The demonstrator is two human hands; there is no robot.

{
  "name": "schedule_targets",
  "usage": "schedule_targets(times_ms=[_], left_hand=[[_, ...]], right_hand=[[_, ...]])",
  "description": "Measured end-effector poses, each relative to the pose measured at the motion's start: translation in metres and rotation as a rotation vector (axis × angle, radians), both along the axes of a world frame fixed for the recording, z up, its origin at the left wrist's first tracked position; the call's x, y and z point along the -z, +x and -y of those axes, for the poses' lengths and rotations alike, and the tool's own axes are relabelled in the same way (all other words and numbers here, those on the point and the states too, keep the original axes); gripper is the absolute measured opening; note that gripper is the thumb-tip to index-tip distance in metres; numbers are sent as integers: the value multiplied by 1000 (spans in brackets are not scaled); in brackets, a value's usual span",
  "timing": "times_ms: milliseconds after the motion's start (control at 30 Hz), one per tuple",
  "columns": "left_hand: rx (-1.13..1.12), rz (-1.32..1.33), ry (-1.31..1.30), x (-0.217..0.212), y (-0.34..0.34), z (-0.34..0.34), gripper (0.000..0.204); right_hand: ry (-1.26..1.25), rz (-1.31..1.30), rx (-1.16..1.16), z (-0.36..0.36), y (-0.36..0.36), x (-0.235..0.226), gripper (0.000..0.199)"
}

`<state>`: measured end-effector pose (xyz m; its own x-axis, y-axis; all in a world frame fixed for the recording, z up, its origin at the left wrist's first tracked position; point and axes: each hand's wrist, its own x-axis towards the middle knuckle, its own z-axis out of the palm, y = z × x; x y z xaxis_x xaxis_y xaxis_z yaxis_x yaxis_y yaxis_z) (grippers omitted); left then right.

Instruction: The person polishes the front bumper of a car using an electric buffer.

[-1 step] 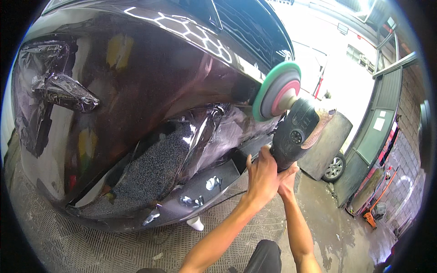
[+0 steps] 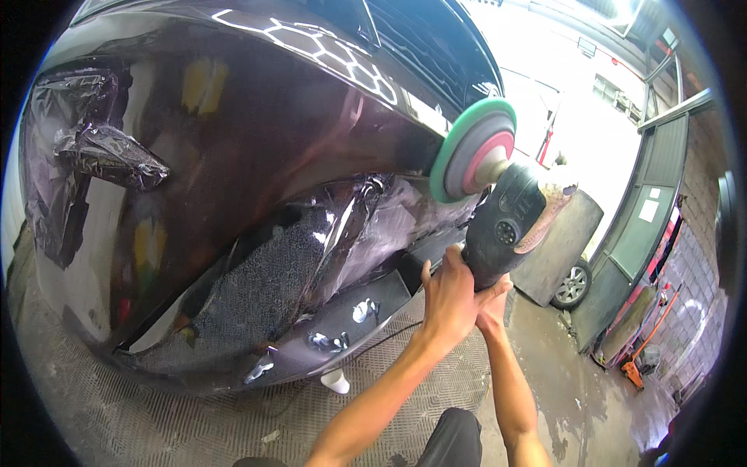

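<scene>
Both hands hold a black polisher (image 2: 506, 222) up in front of the car. My left hand (image 2: 450, 289) is closed round its rear body. My right hand (image 2: 493, 302) grips the same part from the other side, its fingers partly hidden. The polisher's round pad (image 2: 463, 156), with green, grey and pink layers, is tilted upward. It lies beside the corner of a glossy dark car panel (image 2: 257, 148); whether the two touch, I cannot tell. Crumpled clear plastic film (image 2: 381, 222) covers the recess below that panel.
White dabs (image 2: 363, 311) sit on the dark lower trim. A white cup-like object (image 2: 335, 381) is below it, and a cord (image 2: 389, 336) runs behind my left arm. To the right are a wheel (image 2: 573, 285), a green metal door (image 2: 642, 218) and an orange floor jack (image 2: 632, 373).
The polisher's pad has shifted very slightly upward. Both hands keep the same grip.
</scene>
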<state>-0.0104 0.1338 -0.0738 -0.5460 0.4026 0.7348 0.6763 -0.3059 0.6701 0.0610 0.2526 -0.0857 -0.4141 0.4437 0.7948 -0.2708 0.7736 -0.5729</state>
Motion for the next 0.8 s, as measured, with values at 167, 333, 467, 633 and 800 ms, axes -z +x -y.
schedule_targets(times_ms=[167, 333, 467, 633, 800], left_hand=[[87, 6, 168, -5, -11, 12, 98], [106, -72, 258, -5, -17, 23, 94], [131, -77, 240, -3, -20, 25, 91], [38, -55, 82, 6, -16, 9, 95], [-34, -14, -160, 7, -9, 3, 104]], right_hand=[[233, 112, -31, 22, -3, -37, 51], [482, 104, 4, 26, -4, -47, 43], [520, 103, 68, 24, -5, -40, 37], [313, 173, 111, 17, -6, -23, 42], [-52, 78, 52, 12, -7, 10, 60]])
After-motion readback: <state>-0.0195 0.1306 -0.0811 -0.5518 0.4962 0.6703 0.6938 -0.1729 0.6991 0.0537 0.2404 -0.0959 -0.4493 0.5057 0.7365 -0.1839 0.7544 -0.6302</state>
